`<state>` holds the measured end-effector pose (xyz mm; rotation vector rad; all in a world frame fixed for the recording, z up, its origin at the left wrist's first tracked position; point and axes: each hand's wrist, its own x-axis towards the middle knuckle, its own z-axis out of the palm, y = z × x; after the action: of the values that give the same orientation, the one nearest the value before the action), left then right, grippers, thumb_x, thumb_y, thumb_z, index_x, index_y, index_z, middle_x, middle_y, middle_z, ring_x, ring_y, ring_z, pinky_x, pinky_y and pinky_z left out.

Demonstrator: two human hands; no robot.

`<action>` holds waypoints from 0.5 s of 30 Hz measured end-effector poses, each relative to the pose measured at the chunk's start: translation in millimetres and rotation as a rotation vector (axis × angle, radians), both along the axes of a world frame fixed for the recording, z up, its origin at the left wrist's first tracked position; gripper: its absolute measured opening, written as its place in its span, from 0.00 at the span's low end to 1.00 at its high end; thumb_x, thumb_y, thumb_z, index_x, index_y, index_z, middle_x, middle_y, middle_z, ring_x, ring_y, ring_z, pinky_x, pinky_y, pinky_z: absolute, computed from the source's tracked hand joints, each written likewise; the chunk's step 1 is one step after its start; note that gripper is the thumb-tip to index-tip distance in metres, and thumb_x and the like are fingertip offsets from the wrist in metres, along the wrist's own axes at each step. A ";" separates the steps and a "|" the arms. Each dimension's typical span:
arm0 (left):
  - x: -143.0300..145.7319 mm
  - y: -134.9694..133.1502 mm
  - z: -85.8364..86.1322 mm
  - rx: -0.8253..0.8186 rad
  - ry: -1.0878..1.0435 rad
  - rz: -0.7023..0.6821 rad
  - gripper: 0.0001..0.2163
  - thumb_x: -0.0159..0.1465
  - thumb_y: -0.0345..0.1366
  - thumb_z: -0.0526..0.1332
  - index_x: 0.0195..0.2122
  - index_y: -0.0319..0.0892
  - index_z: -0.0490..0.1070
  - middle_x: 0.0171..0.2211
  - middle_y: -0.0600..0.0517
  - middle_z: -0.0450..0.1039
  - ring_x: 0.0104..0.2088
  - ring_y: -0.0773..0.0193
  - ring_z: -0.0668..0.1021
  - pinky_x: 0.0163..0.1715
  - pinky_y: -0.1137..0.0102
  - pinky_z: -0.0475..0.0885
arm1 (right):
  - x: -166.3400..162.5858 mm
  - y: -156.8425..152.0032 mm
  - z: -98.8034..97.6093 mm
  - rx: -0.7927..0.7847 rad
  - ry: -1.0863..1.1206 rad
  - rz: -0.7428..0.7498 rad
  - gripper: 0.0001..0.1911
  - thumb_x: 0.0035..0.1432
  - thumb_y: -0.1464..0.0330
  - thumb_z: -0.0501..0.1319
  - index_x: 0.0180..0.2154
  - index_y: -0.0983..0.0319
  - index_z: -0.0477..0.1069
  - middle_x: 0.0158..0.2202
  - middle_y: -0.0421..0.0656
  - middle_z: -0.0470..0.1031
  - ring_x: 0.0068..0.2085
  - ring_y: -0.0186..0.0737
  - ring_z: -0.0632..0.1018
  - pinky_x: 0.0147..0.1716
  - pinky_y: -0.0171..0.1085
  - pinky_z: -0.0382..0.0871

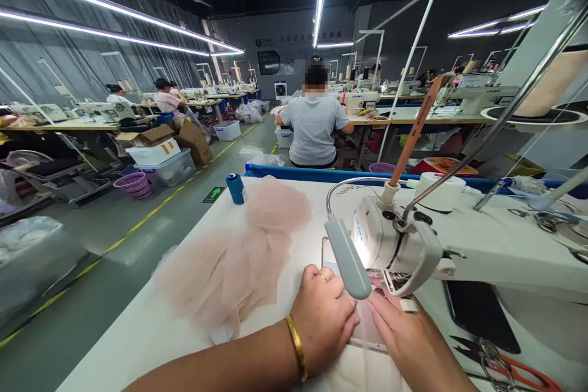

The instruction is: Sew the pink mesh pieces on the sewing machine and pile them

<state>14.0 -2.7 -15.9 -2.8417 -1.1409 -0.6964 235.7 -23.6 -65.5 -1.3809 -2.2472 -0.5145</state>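
My left hand, with a ring and a gold bracelet at the wrist, has its fingers curled and pinched on a strip of sheer pale fabric at the sewing machine. My right hand lies on the other side of the strip, its fingers stretched out under the machine head; their tips are partly hidden. The grey lamp head hangs over both hands and covers the meeting point of fingertips and fabric. Left of my left hand, sheer pinkish fabric pieces are spread loosely on the white table.
A blue thread spool stands at the table's far edge. Right of my right hand lie a black phone and orange-handled scissors. A white thread cone stands behind the machine. A person in a grey shirt sits ahead, facing away.
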 end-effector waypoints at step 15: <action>-20.5 -2.0 22.7 -0.209 0.209 -0.216 0.07 0.67 0.38 0.65 0.41 0.41 0.73 0.51 0.43 0.77 0.51 0.47 0.78 0.52 0.55 0.70 | 24.2 -20.2 39.9 -0.334 0.062 0.432 0.10 0.65 0.67 0.68 0.47 0.50 0.81 0.60 0.41 0.82 0.61 0.52 0.81 0.56 0.46 0.79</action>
<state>-6.5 -4.7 6.7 -3.1523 -0.9371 -0.2860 259.9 -43.7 -25.6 -0.9814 -2.5589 0.0511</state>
